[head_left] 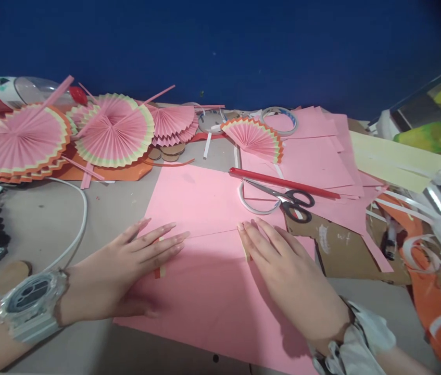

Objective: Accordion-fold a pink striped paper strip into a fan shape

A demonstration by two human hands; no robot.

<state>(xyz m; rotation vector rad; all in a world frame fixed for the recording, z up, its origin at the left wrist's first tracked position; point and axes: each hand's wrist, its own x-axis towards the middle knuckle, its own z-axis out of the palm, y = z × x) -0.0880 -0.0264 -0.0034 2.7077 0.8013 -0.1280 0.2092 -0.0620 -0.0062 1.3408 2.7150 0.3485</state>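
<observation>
A large pink paper sheet [204, 281] lies flat on the table in front of me, with a fold line running across it. My left hand [126, 265] rests flat on the sheet's left part, fingers stretched out toward the fold, a clear watch [33, 304] on the wrist. My right hand [282, 271] lies palm down on the right part, its fingers close together and pressing along the fold. Neither hand holds anything.
Black-handled scissors [286, 200], a red stick [282, 182] and a tape ring [257, 205] lie just beyond the sheet. Several pleated pink paper fans [113, 133] sit at the back left. More pink sheets [314, 156], cardboard [345, 250], a white cable [79, 219] and paper scraps [419, 250] surround them.
</observation>
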